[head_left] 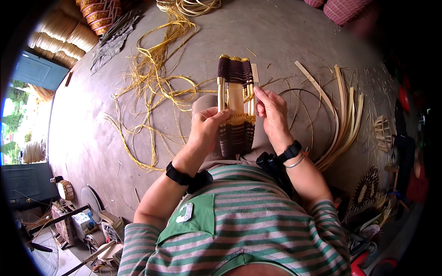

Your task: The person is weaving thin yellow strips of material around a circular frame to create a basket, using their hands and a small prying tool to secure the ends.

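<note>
A narrow woven band [236,71], perhaps part of a basket, stands out over my lap. Dark brown windings cover its far and near ends. Pale rods run along both sides, and a flat pale strip shows in the middle. Gold cord [240,119] crosses it in rows. My left hand [204,128] is closed on its left edge, thumb on top beside the gold rows. At the right edge, my right hand [275,112] pinches with thumb and forefinger by the rods; a gold strand passes close to these fingertips. The undersides of both grips are hidden.
Tangled gold cord [154,87] spreads over the floor to the left. Long pale flat strips [341,103] curve along the right. Baskets [100,16] stand at the far left, pink ones [343,10] far right. A fan [46,250] and assorted tools fill the near left.
</note>
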Demonstrator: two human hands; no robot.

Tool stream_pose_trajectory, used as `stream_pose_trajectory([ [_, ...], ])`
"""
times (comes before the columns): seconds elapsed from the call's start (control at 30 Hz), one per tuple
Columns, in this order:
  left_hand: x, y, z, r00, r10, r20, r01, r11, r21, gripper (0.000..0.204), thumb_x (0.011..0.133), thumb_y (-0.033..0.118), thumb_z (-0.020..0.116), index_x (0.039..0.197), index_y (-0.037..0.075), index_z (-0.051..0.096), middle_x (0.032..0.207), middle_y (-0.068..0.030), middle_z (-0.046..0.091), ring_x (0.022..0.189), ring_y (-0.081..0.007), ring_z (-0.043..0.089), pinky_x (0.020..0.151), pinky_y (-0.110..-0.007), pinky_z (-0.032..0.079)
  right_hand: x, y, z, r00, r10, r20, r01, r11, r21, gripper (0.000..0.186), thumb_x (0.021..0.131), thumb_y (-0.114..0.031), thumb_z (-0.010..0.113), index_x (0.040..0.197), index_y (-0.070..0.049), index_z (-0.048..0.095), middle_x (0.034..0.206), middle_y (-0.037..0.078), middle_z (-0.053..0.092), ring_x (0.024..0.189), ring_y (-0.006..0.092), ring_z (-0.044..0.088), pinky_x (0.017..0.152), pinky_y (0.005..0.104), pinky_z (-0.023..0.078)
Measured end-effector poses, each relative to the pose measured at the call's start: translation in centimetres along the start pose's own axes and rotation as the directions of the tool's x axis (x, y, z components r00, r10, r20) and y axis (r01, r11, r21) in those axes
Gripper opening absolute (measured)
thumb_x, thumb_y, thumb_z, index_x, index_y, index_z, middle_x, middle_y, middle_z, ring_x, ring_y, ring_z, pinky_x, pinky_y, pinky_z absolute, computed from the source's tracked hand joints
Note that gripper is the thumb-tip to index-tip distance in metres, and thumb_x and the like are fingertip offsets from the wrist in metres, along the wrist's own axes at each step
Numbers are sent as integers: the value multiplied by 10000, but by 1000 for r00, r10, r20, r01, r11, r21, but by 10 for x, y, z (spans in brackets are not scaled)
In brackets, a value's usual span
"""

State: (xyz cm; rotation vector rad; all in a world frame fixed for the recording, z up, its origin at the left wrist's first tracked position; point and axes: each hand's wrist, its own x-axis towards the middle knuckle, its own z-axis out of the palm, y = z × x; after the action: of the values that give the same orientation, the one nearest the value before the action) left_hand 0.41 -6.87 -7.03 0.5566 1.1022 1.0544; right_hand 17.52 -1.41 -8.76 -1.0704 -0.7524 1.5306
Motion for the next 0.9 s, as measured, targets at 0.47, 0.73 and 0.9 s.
stream_pose_trajectory([
  [0.47, -2, -1, 1, 999, 49, -6, -49, 999, 8, 229, 879, 148, 598, 968, -61, 625, 889, -109, 675, 764, -160, 639, 684, -260, 501, -13, -3, -6, 991, 27, 129, -60, 963, 261, 202, 963, -170, 473, 850, -36, 575, 746, 18, 572, 537, 55, 418, 483, 188, 326],
  [0.73, 4, 3, -1, 997, -38, -63, 45, 993, 112, 227, 859, 153, 619, 946, -57, 623, 816, -79, 660, 699, -133, 613, 629, -258, 486, -21, 3, -21, 857, -168, 487, 302, 929, -212, 224, 992, -246, 412, 903, -92, 548, 733, -28, 540, 575, 24, 402, 512, 152, 300],
  [0.9, 2, 10, -2, 988, -129, -81, 147, 948, 282, 268, 877, 214, 599, 929, -47, 631, 747, -63, 640, 621, -132, 574, 555, -266, 456, -24, 6, -27, 969, -62, 238, 36, 993, 112, 174, 957, -206, 497, 863, -80, 572, 752, -11, 572, 592, 43, 430, 540, 172, 354],
])
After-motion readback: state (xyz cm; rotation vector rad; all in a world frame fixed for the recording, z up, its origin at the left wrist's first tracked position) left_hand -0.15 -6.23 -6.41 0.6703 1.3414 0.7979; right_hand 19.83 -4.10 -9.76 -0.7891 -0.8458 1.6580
